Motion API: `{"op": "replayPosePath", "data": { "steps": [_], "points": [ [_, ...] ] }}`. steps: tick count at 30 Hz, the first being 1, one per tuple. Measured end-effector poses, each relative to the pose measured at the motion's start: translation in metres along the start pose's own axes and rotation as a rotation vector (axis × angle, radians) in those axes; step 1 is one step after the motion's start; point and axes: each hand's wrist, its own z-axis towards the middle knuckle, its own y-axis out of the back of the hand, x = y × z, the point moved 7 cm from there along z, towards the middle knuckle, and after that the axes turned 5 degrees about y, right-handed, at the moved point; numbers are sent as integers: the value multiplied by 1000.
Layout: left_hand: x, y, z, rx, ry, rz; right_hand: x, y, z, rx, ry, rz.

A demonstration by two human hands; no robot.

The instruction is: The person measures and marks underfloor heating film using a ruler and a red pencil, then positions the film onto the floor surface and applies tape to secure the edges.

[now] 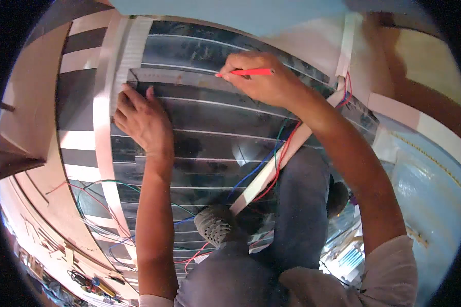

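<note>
My right hand [253, 77] pinches a red pencil [261, 72], its tip at the far edge of a try square [184, 78]. The square's long straight blade lies flat across a dark panel [205, 115] marked by thin pale lines. At the square's left end, my left hand [146, 120] grips its short dark stock between index finger and thumb, beside a pale strip [119, 82]. The lower part of the stock is partly hidden by my fingers.
A pale wooden batten [292, 146] crosses the panel diagonally. Red, blue and green wires [279, 148] trail along it, with more wires [100, 204] at lower left. My shoe [212, 225] rests on the panel. Plastic-covered light blue sheeting [420, 169] lies right; tools [100, 286] lie lower left.
</note>
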Motion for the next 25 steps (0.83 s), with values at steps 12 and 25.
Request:
{"op": "replayPosePath", "data": {
  "steps": [12, 25],
  "points": [
    [1, 4, 1, -52, -35, 78, -3, 11, -33, -38, -4, -5],
    [1, 1, -1, -34, 0, -2, -11, 7, 12, -299, -98, -41]
  ]
}}
